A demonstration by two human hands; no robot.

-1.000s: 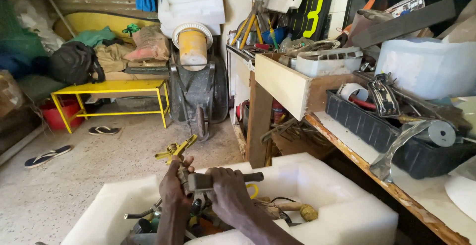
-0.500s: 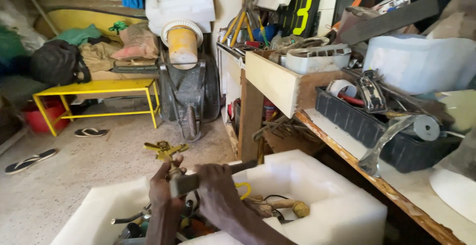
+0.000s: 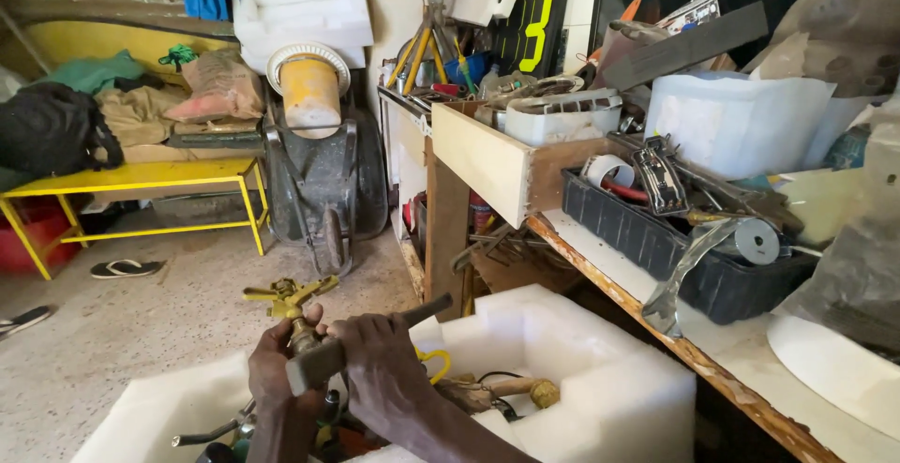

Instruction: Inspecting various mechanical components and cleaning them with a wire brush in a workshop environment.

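Evidently left hand (image 3: 274, 369) gripped brass sprinkler fitting (image 3: 291, 308), right hand (image 3: 375, 365) clenched dark wrench (image 3: 361, 341); wrench slip could pinch fingers.

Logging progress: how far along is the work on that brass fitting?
Done: the brass sprinkler head is out of the white foam box and raised. In hand: left hand grips its stem; right hand holds a dark wrench against it. Left: jaws on the stem aren't visible, so loosened or not is unclear.

Both hands meet low centre, left hand (image 3: 274, 369) and right hand (image 3: 382, 365) clenched.
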